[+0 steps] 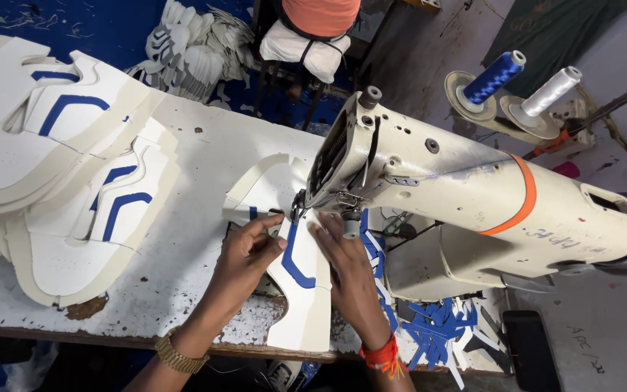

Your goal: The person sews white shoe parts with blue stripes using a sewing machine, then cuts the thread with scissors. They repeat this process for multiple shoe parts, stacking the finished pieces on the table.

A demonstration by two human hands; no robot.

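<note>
No packages, labels, signs or screens were to be seen anywhere on the worn white table [183, 145] or around it.

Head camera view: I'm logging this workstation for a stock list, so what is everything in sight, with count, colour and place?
sewing machine: one, cream with an orange band, right of centre
shoe upper piece: one, white with a blue stripe, under the needle
stack of sewn uppers: one large pile, white and blue, left on the table
work table: one, chipped white top, across the frame
blue thread cone: one, upper right
white thread cone: one, beside the blue one
blue stripe cutouts: loose heap, below the machine
white cut pieces: heap, top centre on the blue floor
left hand: gold bracelet on the wrist, pinching the piece's left edge
right hand: red thread on the wrist, pressing flat on the piece
</note>
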